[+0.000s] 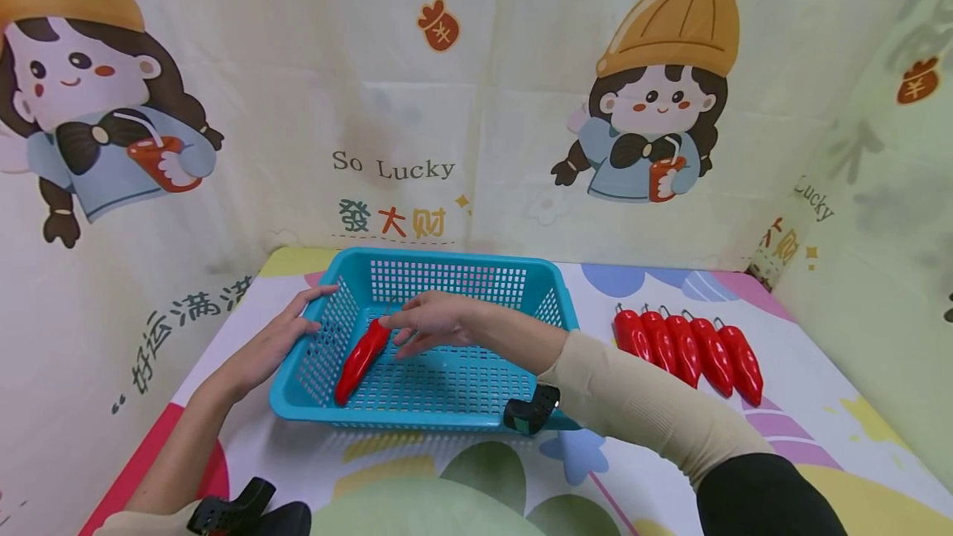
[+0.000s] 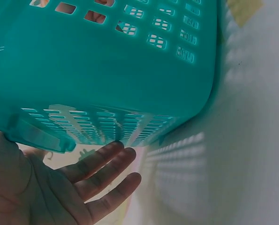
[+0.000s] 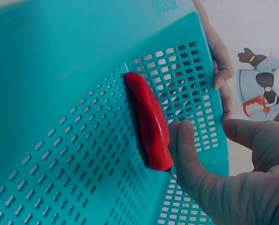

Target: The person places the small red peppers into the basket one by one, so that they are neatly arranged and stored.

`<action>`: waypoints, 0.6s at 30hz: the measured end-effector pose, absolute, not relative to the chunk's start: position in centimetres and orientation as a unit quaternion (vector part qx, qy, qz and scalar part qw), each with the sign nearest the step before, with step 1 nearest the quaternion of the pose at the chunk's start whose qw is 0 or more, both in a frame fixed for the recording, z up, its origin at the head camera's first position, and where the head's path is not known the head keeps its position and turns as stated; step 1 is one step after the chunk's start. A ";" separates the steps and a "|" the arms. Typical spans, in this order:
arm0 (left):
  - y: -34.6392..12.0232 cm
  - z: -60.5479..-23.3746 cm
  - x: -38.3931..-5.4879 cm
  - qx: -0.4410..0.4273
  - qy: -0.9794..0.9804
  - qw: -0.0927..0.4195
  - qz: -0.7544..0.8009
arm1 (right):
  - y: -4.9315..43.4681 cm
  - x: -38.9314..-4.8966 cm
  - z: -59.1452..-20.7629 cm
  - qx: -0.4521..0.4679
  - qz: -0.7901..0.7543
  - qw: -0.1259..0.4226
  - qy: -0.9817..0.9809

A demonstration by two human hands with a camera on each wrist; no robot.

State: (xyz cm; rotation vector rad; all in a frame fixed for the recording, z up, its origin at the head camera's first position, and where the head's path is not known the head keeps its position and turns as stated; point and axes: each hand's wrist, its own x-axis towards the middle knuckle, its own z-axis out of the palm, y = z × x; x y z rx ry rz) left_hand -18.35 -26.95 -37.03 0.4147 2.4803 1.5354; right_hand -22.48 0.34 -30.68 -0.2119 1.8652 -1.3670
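Observation:
One shiny red chili pepper (image 1: 361,361) lies inside the blue plastic basket (image 1: 476,258), along its left side, with its stem end toward the back. My right hand (image 1: 435,319) is over the basket, fingertips right beside the pepper's stem end. In the right wrist view the thumb stands well apart from the fingers (image 3: 188,150), and the pepper (image 3: 149,123) rests on the slotted floor. My left hand (image 1: 271,346) holds the basket's left rim, thumb and index finger over the edge. Seen from the left wrist, the other fingers (image 2: 104,173) stretch out along the basket's outside.
Several more red chili peppers (image 1: 686,347) lie side by side on the table to the right of the basket, stems to the back. A patterned cloth (image 1: 588,478) covers the table. Printed curtains (image 1: 514,122) hang behind it and along both sides.

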 end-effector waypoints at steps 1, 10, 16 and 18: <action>-27.0 -37.0 -18.3 0.141 0.837 0.097 0.519 | 0.3 -22.5 -30.7 -0.084 -0.539 0.397 0.738; -27.0 -37.1 -18.4 0.143 0.837 0.097 0.519 | 0.6 -22.4 -30.1 -0.094 -0.541 0.383 0.743; -27.0 -37.1 -18.4 0.138 0.837 0.098 0.521 | 1.3 -22.3 -29.3 -0.103 -0.548 0.368 0.744; -27.0 -37.2 -18.4 0.135 0.838 0.098 0.519 | 1.7 -22.2 -29.1 -0.107 -0.551 0.364 0.744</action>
